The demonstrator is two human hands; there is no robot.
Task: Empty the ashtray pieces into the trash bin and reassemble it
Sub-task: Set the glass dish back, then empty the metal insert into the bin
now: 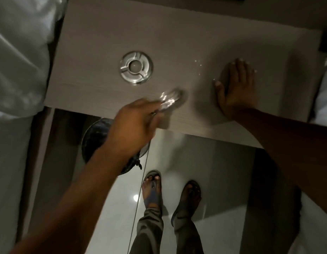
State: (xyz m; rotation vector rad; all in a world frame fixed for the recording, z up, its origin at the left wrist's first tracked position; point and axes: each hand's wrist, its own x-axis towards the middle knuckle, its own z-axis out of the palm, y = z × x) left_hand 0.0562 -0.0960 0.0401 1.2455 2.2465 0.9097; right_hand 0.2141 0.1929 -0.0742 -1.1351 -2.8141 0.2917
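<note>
Left hand point(133, 125) pinched the blurry ashtray bowl point(171, 99) near the lid point(136, 67) for reassembly, right hand point(236, 88) lay flat and empty, bracing on the table point(177, 33).

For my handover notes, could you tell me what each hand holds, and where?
Left hand grips a blurred shiny metal ashtray piece by its near edge; right hand lies flat, holding nothing.

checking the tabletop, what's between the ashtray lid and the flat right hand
In the head view, only bare table with a few small white specks lies between the ashtray lid and the right hand.
</note>
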